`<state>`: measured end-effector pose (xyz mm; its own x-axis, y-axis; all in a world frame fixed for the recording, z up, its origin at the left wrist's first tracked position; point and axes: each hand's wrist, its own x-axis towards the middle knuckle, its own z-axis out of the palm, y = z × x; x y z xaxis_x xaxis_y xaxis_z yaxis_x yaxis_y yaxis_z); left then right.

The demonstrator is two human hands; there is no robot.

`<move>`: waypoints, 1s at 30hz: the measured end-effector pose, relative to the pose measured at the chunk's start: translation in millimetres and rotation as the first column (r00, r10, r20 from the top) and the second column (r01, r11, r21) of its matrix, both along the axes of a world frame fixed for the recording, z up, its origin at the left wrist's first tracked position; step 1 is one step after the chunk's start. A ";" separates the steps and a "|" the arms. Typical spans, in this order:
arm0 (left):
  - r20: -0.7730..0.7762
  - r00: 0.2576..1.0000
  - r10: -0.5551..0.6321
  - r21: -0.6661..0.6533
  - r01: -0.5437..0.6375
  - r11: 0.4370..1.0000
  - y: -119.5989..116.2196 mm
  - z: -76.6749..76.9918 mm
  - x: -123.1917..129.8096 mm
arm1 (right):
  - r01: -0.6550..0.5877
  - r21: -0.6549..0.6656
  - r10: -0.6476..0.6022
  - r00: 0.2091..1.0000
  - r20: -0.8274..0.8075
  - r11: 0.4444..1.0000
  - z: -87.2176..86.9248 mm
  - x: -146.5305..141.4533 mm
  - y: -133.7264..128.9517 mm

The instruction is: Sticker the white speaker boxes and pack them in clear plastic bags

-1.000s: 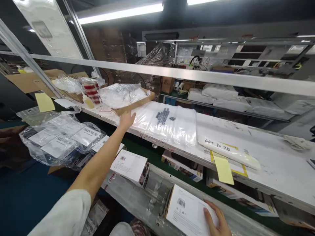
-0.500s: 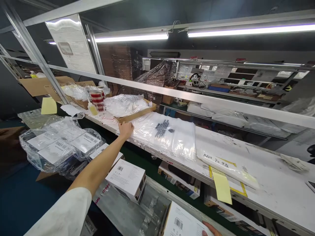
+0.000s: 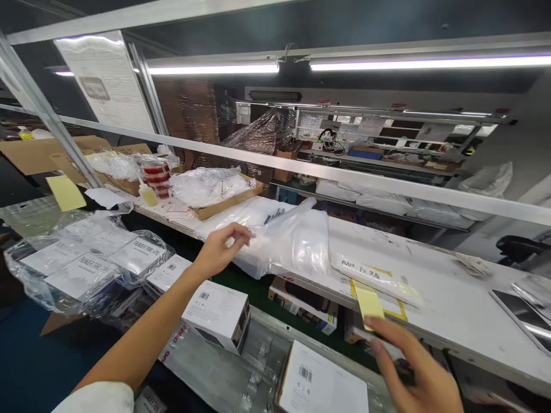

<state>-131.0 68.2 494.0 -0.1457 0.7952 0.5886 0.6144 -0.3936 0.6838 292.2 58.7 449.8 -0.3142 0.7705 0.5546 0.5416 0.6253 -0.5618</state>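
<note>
My left hand [image 3: 224, 244] pinches the edge of a clear plastic bag [image 3: 279, 235], pulled up and folded over the stack of bags on the white shelf. The bag's dark printing is partly covered by the fold. My right hand [image 3: 415, 358], slightly blurred, hangs at the lower right with thumb and fingers apart and nothing between them. Just left of it a white box [image 3: 325, 381] with a barcode stands on the grey surface. Another white box [image 3: 215, 310] is beneath my left forearm.
Bagged boxes [image 3: 92, 261] lie at the left. On the shelf [image 3: 447, 292] are a cardboard tray [image 3: 232, 201] of plastic bags, red tape rolls [image 3: 157, 178], a small bottle [image 3: 148, 195] and a marked white packet [image 3: 374, 278]. A metal rail [image 3: 301, 166] crosses above.
My left hand has moved right and toward me, drawing the bag's edge up and over. My right hand has left the near white box and risen to the right.
</note>
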 end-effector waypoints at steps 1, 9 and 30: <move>-0.032 0.996 -0.085 -0.024 0.084 0.996 -8.8 0.9 13.4 | -0.132 0.114 0.126 0.990 0.063 0.985 29.0 -11.2 7.1; -0.082 0.725 -0.684 -0.283 0.641 0.713 -79.2 12.9 94.1 | -0.628 -0.142 0.520 0.474 0.711 0.766 117.2 -82.8 41.4; 0.792 0.611 0.016 -0.538 0.684 0.493 -138.3 -99.6 143.4 | -0.214 -0.932 0.296 0.947 -0.125 0.292 16.8 100.7 -107.0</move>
